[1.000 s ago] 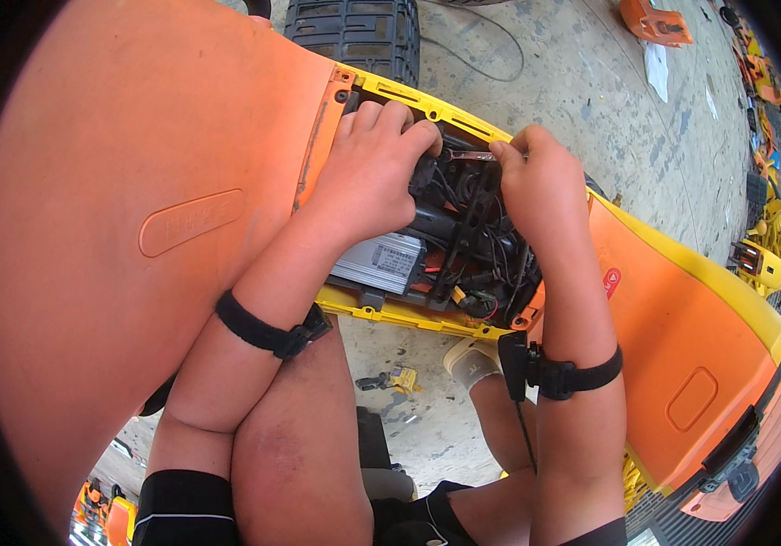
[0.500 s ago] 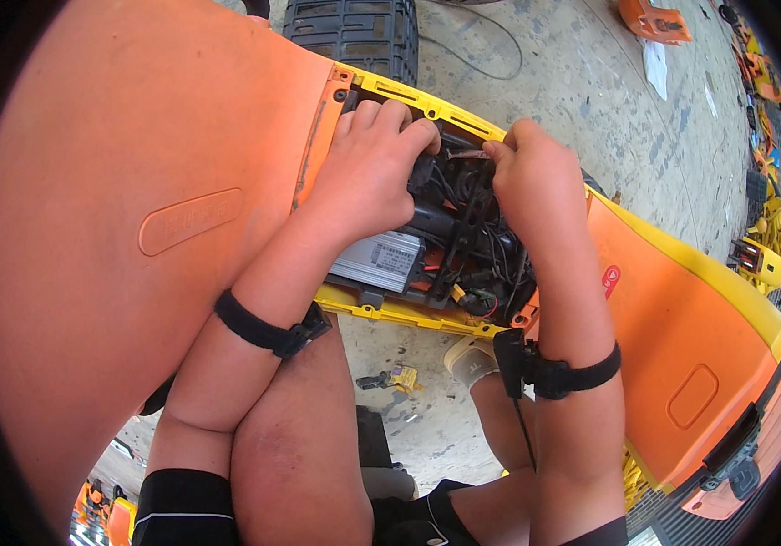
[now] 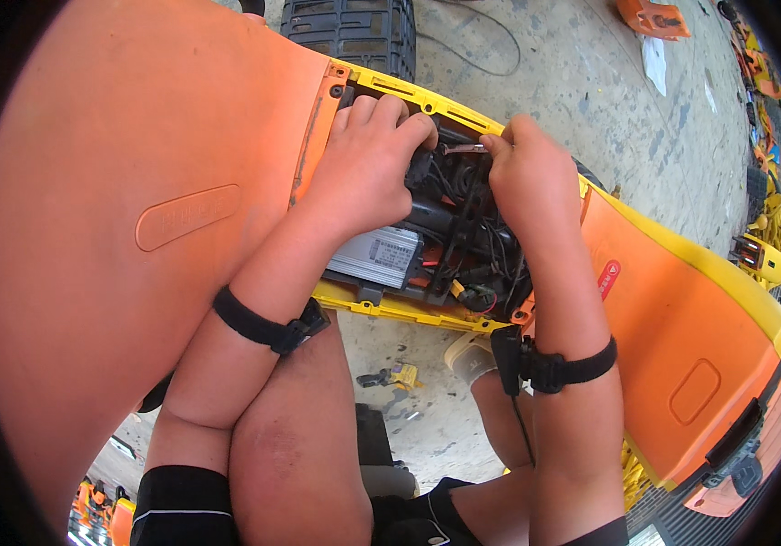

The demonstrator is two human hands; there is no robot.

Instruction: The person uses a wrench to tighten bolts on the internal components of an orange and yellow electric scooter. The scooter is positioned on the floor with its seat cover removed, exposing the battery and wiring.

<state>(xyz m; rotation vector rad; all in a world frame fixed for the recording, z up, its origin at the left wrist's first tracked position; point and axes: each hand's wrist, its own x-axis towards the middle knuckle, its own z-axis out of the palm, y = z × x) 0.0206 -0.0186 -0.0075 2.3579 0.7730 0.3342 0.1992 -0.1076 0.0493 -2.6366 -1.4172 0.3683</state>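
An open compartment with a yellow rim [image 3: 463, 114] lies between two orange body panels. My right hand [image 3: 532, 177] is closed on a slim silver wrench [image 3: 465, 147], whose far end points left into the compartment among black cables. At the compartment's far left, my left hand [image 3: 368, 150] reaches in with curled fingers; the fingertips are hidden, and what they grip cannot be seen. Below that hand sits a silver finned metal box [image 3: 377, 257] with a label. Black wiring [image 3: 459, 187] and a black frame bar run through the middle, and a yellow connector [image 3: 457, 288] shows near the close edge.
The large orange panel [image 3: 136, 155] fills the left; another orange panel [image 3: 654, 318] with yellow trim slopes away on the right. A black treaded tire [image 3: 349, 41] stands beyond. On the concrete floor lie an orange part [image 3: 654, 18], a cable and a small yellow-black object [image 3: 400, 376].
The wrench in my right hand has turned slightly, and more of its metal shaft shows. My left hand stays in nearly the same place.
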